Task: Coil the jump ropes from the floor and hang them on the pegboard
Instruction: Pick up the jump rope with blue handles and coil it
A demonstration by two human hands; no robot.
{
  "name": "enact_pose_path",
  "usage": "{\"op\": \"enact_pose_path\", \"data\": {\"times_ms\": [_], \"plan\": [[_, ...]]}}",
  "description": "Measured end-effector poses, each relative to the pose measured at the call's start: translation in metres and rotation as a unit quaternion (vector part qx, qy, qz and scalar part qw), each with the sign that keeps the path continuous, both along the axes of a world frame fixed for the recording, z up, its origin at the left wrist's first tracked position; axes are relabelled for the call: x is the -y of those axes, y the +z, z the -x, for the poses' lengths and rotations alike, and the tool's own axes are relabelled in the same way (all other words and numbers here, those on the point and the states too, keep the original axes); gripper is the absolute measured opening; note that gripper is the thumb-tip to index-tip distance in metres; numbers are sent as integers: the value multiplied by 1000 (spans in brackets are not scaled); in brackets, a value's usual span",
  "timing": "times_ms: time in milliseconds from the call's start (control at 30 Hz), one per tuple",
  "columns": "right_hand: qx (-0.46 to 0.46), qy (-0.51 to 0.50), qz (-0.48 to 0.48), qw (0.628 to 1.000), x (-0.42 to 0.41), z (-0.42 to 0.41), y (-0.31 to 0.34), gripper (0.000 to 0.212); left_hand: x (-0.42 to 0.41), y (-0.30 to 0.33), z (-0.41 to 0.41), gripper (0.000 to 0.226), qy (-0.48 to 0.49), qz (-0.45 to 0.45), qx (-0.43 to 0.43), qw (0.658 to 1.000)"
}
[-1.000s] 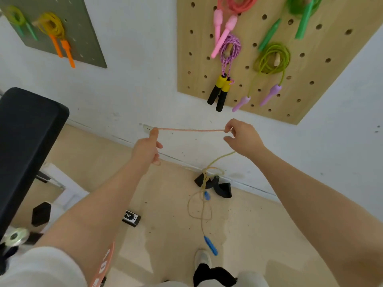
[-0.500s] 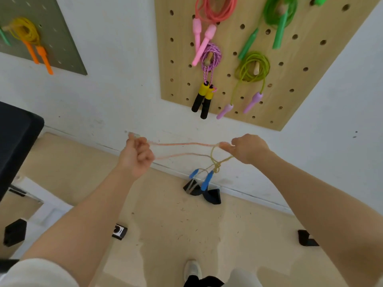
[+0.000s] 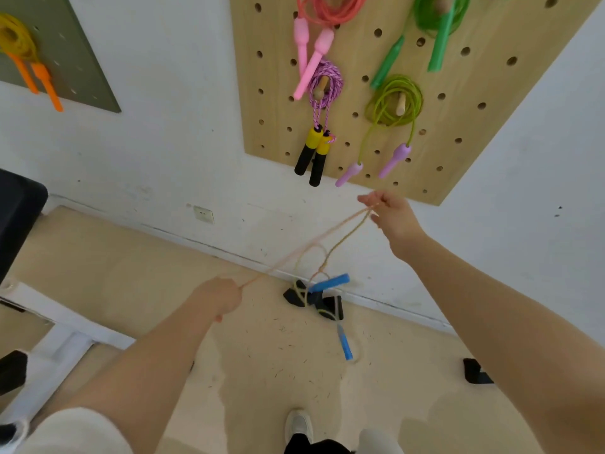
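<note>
Two pegboards hang on the white wall. The larger, a pale wooden pegboard [image 3: 465, 132] drilled with round holes, serves as the landmark; well to its left hangs a grey-green board [image 3: 82, 70] carrying a yellow coil with orange handles [image 3: 39, 80]. On the wooden board hang four coiled ropes: a smooth coral rope with pink handles [image 3: 311, 57], a glossy green rope [image 3: 438, 37], a lime cord with lilac handles [image 3: 389, 126] and a braided purple-white rope with yellow and black foam grips [image 3: 316, 152].

Below the board lies a beige floor [image 3: 147, 267], speckled with small dark flecks. Just under the board's lower edge the right hand [image 3: 393, 217] pinches the thin, pale peach jump rope [image 3: 304, 247] between curled fingers. Lower and to the left, the left hand [image 3: 217, 294] is closed in a fist around the same cord, which stretches taut between them. A knotted loop dangles below the right hand, its two slim blue handles [image 3: 329, 283] hanging above black wedge-shaped blocks [image 3: 324, 304] at the skirting.
</note>
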State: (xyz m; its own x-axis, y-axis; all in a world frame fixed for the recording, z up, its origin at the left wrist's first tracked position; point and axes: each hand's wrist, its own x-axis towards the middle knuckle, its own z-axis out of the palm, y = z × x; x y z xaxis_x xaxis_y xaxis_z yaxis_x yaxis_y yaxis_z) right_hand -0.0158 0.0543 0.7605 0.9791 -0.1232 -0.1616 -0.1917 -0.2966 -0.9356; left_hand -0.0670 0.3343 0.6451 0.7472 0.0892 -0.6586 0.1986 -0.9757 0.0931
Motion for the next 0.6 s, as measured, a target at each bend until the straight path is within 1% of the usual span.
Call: {"op": "enact_pose_path", "data": {"times_ms": [33,67,100,133,167,200,233,267,300,367,400,433,467,533,600], "plan": [[14,-8,-91,996,-5,1,9,27,2,-1,1,39,13,12,-5,1000],[22,-10,-159,987,-8,2,17,31,3,1,1,39,22,26,-16,999],[25,-7,-207,978,-11,3,25,31,5,3,1,42,33,57,-43,997],[24,1,-239,971,-13,3,32,29,9,9,2,49,51,108,-90,989],[22,14,-263,964,-17,4,39,28,14,17,4,56,65,171,-142,973],[23,30,-277,960,-21,6,44,27,20,27,5,60,64,240,-180,952],[29,45,-285,957,-25,9,50,26,27,36,4,67,57,310,-189,930],[36,57,-289,955,-29,12,54,26,34,45,4,74,54,393,-172,902],[43,64,-291,954,-34,15,58,25,41,53,1,80,63,485,-147,860],[57,84,-288,952,-44,18,66,26,53,67,-4,76,91,612,-115,777],[54,93,-287,952,-48,19,70,32,59,74,-6,72,93,640,-111,754],[40,101,-291,951,-51,20,74,43,64,79,-6,68,95,647,-110,749],[20,109,-299,948,-51,19,76,55,71,86,-4,62,87,637,-105,759],[-20,129,-330,935,-51,20,79,75,85,92,-2,43,50,591,-87,800],[-48,147,-370,916,-52,25,82,90,97,93,1,30,56,549,-12,834]]}}
